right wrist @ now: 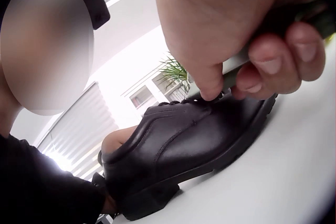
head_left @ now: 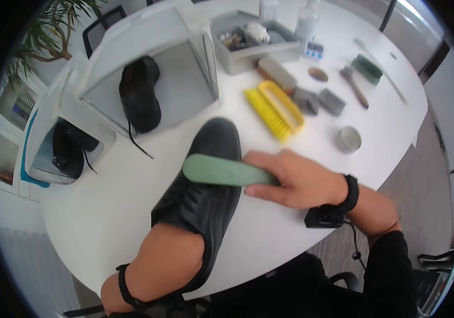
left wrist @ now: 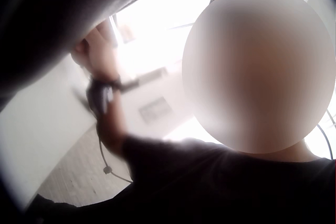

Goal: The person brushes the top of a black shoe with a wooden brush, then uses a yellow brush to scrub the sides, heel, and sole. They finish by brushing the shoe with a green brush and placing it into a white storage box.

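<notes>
A black leather lace-up shoe (head_left: 214, 148) lies toe-away on the white table, also seen from its side in the right wrist view (right wrist: 178, 145). My left hand (head_left: 176, 249) reaches into its opening, so the fingers are hidden inside. My right hand (head_left: 290, 177) grips one end of a long green shoe polisher (head_left: 221, 170) between thumb and fingers. The polisher lies across the shoe's front, just ahead of the laces, with its underside hidden. In the right wrist view the right hand's fingers (right wrist: 286, 58) curl round it, close over the shoe.
Two clear-fronted boxes stand at left, each with a dark shoe (head_left: 140, 94) (head_left: 70, 151). Beyond the worked shoe are a yellow brush (head_left: 274, 111), a wooden brush (head_left: 277, 74), grey blocks (head_left: 332, 100), a round tin (head_left: 348, 139), a green case (head_left: 367, 69) and a grey bin (head_left: 248, 58).
</notes>
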The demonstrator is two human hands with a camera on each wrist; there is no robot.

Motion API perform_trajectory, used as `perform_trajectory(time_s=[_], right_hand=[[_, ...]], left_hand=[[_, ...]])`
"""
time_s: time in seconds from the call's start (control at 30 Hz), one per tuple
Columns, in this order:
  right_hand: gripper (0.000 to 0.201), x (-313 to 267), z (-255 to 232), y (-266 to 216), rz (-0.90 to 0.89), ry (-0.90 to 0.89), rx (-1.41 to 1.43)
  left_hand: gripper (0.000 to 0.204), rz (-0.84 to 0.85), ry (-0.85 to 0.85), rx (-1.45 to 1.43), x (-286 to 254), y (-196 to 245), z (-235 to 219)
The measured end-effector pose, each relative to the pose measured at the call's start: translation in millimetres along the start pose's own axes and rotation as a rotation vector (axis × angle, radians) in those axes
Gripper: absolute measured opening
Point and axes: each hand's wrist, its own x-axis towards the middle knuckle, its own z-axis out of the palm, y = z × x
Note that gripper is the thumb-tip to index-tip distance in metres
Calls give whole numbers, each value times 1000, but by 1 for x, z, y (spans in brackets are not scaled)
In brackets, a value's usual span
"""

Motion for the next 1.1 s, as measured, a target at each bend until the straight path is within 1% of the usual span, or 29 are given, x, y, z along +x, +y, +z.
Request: perform_trajectory(time_s=[0.03,0.07,0.1,0.13,0.17,0.23,0.27,0.33,0.37,0.43,0.47,0.53,0.57,0.63,0.67,0.7,0.77,0.8,0.83,0.87,0.9,0.93,0.97,1.03,1.07,1.1], right_hand=[[23,0,-1,-3,-14,4,-37],[23,1,1,-7,37,23,-13],[23,1,3,-8,88,42,17],[24,2,5,-7,97,96,-7],[24,3,4,-5,86,95,-26],[25,4,-1,-1,153,217,-175],[25,5,-3,0,147,216,-187],[27,7,-9,-1,270,247,-264],[27,6,-10,-4,261,251,-275],[29,4,-9,-13,164,268,-224],[29,6,-7,-17,155,269,-230],[41,9,-1,-26,-1,218,-87],[41,11,-3,-33,-1,217,-87],[66,19,-11,-46,5,-25,13],[73,22,-12,-47,16,-50,7],[73,23,-11,-46,11,-45,1],[69,29,-11,-34,-3,-121,-48],[69,31,-9,-29,-6,-127,-46],[68,34,-6,-27,-42,3,-168],[67,31,-8,-24,42,60,-257],[66,29,-12,-24,131,110,-343],[65,30,-16,-19,76,207,-385],[65,29,-18,-13,21,305,-430],[64,27,-13,-9,55,319,-442],[64,26,-7,2,-110,286,-362],[64,26,-4,4,-190,235,-248]], left_hand=[[17,3,15,-5,0,0,2],[16,5,-22,-4,-1,-2,3],[16,15,-2,-11,0,-3,4],[16,25,19,-18,0,-3,4],[15,36,40,-25,1,-4,5],[15,89,70,-14,-1,-6,6],[15,106,84,-11,-1,-7,5],[15,153,-5,35,-1,-9,2],[15,156,8,42,-1,-9,4],[15,147,38,-7,1,-10,8],[15,146,47,0,3,-10,8],[18,167,137,-49,7,-7,8],[19,175,167,-67,7,-7,8],[23,132,94,-81,7,-7,7],[25,119,71,-84,7,-7,7],[25,160,138,-87,7,-8,10],[25,195,206,-93,10,-8,11],[25,216,262,-102,12,-7,11],[26,217,283,-112,10,-7,10],[26,219,304,-122,9,-7,8],[26,148,131,-87,6,-8,4],[26,83,-46,-56,3,-8,2],[26,77,-65,-69,3,-8,5],[21,160,92,-89,3,-10,12],[21,152,80,-89,5,-9,15],[19,177,217,-96,10,-5,16]])
